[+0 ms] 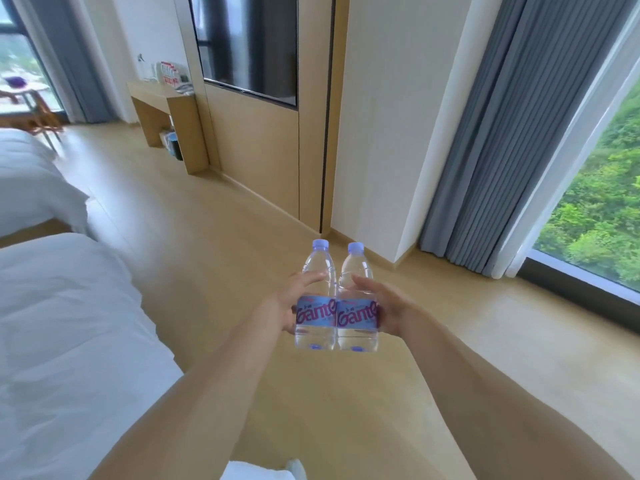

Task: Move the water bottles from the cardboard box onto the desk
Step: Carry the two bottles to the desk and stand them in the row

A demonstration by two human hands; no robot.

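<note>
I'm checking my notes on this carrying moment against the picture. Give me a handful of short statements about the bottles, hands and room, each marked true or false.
1. Two clear plastic water bottles with lilac caps, the left bottle and the right bottle, are held side by side. True.
2. The left hand alone carries both. False: the right hand grips the right one.
3. Both bottles are upright with caps on. True.
4. The bottles stand on the light wooden desk. False: they are held above the floor; the desk is far off.
5. A bed with white bedding lies on the person's left. True.
</note>
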